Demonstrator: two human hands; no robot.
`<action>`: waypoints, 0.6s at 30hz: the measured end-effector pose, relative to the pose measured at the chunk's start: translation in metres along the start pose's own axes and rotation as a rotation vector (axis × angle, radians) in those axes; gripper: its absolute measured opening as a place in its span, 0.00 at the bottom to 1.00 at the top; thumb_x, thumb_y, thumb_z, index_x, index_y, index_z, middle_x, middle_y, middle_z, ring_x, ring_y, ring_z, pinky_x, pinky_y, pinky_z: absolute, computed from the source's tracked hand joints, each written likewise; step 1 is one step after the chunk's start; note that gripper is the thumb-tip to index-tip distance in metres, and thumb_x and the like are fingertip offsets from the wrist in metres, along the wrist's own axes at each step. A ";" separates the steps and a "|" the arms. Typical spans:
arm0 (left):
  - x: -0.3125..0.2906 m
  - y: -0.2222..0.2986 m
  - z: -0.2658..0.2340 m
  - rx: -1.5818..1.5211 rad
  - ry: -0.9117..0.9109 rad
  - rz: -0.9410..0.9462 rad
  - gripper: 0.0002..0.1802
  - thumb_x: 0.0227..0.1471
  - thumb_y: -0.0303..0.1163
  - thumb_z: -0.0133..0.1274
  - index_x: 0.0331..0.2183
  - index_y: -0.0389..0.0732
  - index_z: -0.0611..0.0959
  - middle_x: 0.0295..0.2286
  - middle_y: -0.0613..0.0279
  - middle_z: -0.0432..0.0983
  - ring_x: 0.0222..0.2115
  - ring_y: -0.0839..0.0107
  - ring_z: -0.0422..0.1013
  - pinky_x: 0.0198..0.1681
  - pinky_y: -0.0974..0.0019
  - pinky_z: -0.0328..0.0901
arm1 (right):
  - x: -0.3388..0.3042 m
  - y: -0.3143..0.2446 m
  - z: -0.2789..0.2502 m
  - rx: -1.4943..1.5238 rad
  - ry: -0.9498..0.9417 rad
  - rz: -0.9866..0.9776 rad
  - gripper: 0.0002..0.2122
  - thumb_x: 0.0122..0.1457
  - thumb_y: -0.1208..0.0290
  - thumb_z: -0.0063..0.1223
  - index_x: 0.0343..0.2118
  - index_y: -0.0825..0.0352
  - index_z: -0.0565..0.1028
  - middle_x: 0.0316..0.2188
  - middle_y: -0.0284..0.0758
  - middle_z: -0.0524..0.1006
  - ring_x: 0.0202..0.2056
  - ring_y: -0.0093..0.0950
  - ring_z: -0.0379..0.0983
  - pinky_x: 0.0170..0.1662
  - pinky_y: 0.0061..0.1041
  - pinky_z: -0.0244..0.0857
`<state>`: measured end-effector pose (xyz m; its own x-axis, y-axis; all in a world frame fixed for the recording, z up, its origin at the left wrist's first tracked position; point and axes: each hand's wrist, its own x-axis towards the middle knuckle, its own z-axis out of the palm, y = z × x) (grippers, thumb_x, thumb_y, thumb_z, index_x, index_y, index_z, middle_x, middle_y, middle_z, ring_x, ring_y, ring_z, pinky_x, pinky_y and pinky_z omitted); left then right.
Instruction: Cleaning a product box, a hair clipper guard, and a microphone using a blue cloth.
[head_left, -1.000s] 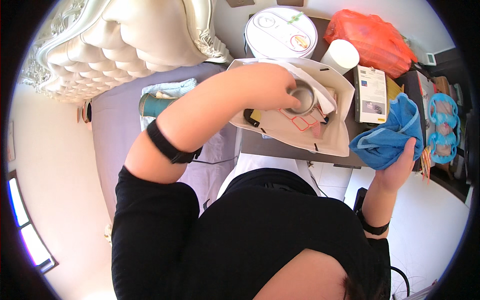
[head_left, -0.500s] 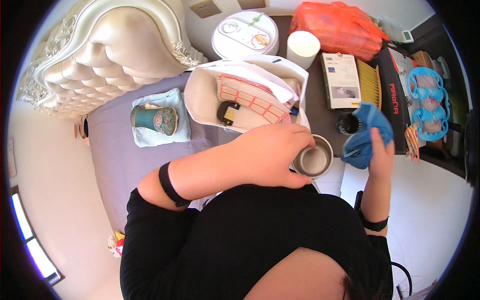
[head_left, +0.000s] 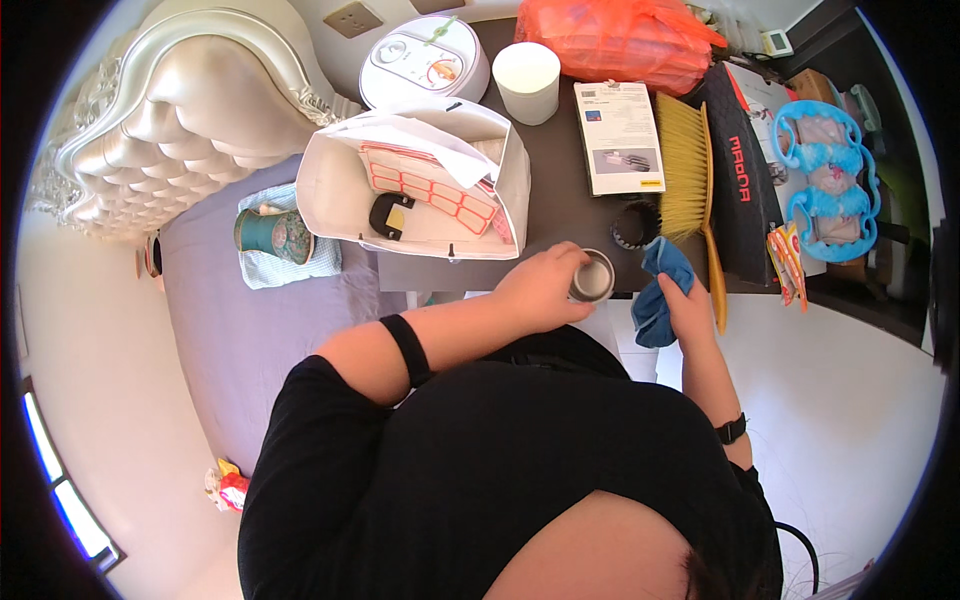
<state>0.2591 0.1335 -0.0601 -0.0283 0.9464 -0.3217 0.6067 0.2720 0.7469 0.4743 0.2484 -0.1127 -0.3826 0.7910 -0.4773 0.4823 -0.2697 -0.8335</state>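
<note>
My left hand (head_left: 546,287) is closed around the side of a metal cup (head_left: 592,276), its open mouth facing up and its inside silvery. To the right, a crumpled blue cloth (head_left: 660,295) hangs from my right hand (head_left: 690,310), whose fingers are closed on it. Both hands are in front of my body at the table's near edge, with a gap between the cup and the cloth. A small round black ribbed object (head_left: 635,224) sits on the table just beyond the cloth.
On the dark table (head_left: 556,210) stand a white bin (head_left: 330,185) of papers, a round white appliance (head_left: 425,62), a white canister (head_left: 527,84), a red plastic bag (head_left: 620,42), a box (head_left: 618,138) and a yellow brush (head_left: 685,165). A bed (head_left: 190,320) lies left.
The view has shifted, so the table's things appear farther left. The cup looks smaller, its mouth farther from the camera. The cloth has come nearer the cup and hangs more narrowly.
</note>
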 end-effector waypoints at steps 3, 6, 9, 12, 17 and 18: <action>0.007 -0.017 0.020 0.112 0.121 -0.020 0.29 0.37 0.39 0.59 0.42 0.34 0.70 0.44 0.51 0.64 0.44 0.56 0.65 0.47 0.60 0.61 | 0.004 0.009 -0.014 0.051 0.022 0.041 0.16 0.52 0.67 0.53 0.41 0.70 0.72 0.35 0.35 0.76 0.37 0.22 0.70 0.43 0.22 0.61; 0.014 -0.024 0.029 0.211 0.184 -0.056 0.31 0.39 0.39 0.58 0.43 0.33 0.68 0.44 0.51 0.63 0.45 0.55 0.64 0.48 0.60 0.61 | 0.006 0.010 -0.019 0.053 0.043 0.007 0.16 0.52 0.67 0.53 0.42 0.69 0.72 0.35 0.34 0.75 0.37 0.23 0.70 0.43 0.22 0.61; 0.019 -0.026 0.032 0.241 0.164 -0.133 0.32 0.40 0.39 0.57 0.44 0.33 0.67 0.45 0.51 0.61 0.46 0.55 0.63 0.48 0.59 0.61 | 0.002 -0.005 -0.017 0.017 0.045 0.029 0.17 0.52 0.66 0.52 0.43 0.70 0.72 0.35 0.34 0.75 0.38 0.23 0.70 0.44 0.22 0.61; 0.022 -0.029 0.034 0.246 0.149 -0.183 0.33 0.39 0.39 0.57 0.45 0.33 0.65 0.45 0.50 0.61 0.44 0.55 0.63 0.46 0.60 0.63 | 0.002 -0.012 -0.014 -0.009 0.026 0.037 0.17 0.53 0.67 0.52 0.43 0.70 0.71 0.36 0.34 0.75 0.38 0.23 0.70 0.44 0.22 0.61; 0.020 -0.031 0.034 0.223 0.130 -0.205 0.32 0.41 0.41 0.57 0.45 0.35 0.66 0.48 0.49 0.59 0.47 0.53 0.62 0.49 0.58 0.61 | 0.007 -0.006 -0.016 0.039 0.045 -0.100 0.16 0.53 0.69 0.52 0.43 0.70 0.71 0.35 0.32 0.74 0.37 0.21 0.69 0.43 0.21 0.61; 0.019 -0.031 0.033 0.223 0.136 -0.212 0.32 0.41 0.41 0.57 0.45 0.35 0.66 0.48 0.49 0.59 0.47 0.53 0.62 0.49 0.58 0.61 | 0.006 -0.010 -0.016 0.046 0.051 -0.100 0.15 0.53 0.70 0.52 0.43 0.71 0.71 0.36 0.33 0.74 0.38 0.21 0.69 0.43 0.21 0.61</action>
<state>0.2664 0.1372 -0.1088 -0.2692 0.8915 -0.3643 0.7345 0.4347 0.5211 0.4800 0.2648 -0.1024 -0.3859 0.8418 -0.3773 0.4066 -0.2119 -0.8887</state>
